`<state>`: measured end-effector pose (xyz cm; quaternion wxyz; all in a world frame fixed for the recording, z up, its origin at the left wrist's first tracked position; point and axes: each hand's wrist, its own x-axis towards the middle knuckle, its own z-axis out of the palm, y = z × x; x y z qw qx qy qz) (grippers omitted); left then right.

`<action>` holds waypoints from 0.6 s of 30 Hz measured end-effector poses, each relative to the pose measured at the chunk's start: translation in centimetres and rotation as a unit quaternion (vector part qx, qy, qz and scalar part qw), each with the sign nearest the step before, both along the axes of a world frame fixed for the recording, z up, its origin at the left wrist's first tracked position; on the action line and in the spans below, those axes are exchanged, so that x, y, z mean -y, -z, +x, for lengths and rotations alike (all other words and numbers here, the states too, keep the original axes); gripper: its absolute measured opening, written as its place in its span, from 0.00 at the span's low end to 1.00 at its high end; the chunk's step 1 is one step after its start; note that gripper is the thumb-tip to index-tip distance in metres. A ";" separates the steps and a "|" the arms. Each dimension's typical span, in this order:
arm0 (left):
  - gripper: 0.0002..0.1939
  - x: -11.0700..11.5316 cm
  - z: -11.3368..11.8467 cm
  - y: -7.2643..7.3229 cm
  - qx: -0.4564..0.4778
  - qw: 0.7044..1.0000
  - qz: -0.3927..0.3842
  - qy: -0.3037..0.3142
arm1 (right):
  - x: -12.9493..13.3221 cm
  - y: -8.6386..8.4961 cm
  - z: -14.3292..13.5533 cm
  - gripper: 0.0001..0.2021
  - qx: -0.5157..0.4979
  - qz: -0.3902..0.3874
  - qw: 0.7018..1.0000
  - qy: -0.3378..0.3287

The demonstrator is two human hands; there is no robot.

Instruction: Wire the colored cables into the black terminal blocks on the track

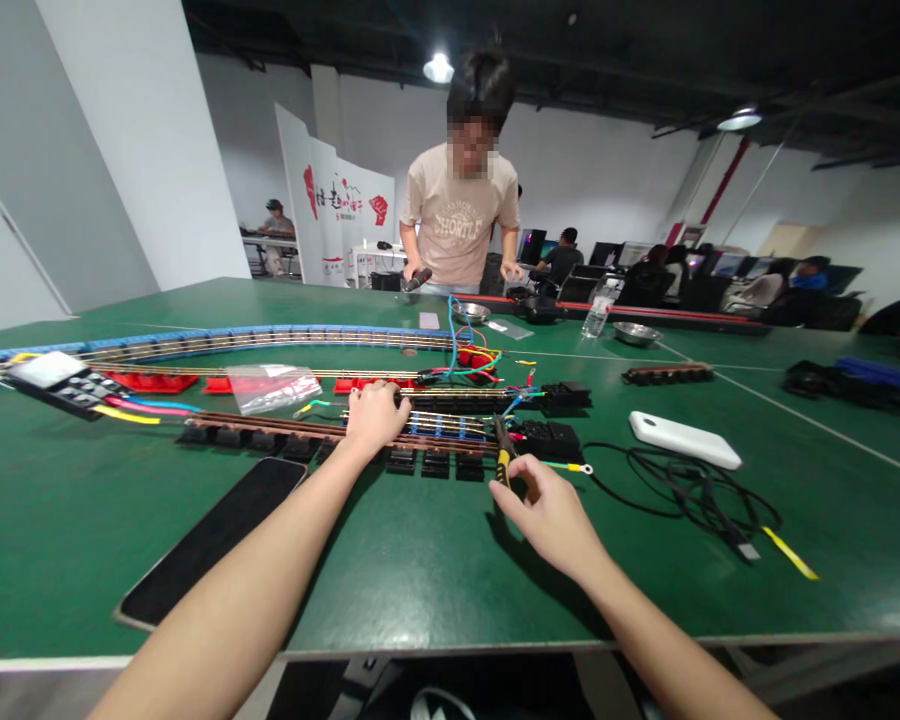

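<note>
My left hand (376, 415) rests on a long set of brown rails (270, 423) on black supports, its fingers curled over them. Just past that hand lies a short blue track piece (450, 426) with copper-coloured strips. My right hand (549, 503) pinches the yellow-and-black handle of a pair of pliers (504, 460), whose dark head points away at the rails' right end. A black connector block (546, 438) sits beside the pliers. From there a yellow-green wire with a ring terminal (586, 469) sticks out to the right.
A black phone (214, 540) lies near my left forearm. To the right are a white power bank (684, 440) and a coiled black cable (690, 490). A clear plastic bag (274, 387) lies beyond the rails. Across the table stands a person (461, 215) holding a tool.
</note>
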<state>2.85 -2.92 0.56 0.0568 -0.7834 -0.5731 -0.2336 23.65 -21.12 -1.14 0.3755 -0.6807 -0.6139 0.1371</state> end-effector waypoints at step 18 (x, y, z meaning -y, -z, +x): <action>0.20 -0.1 -0.1 0.2 -0.004 1.000 -0.023 0.006 | 1.7 0.7 -0.7 0.20 0.084 0.103 0.991 0.023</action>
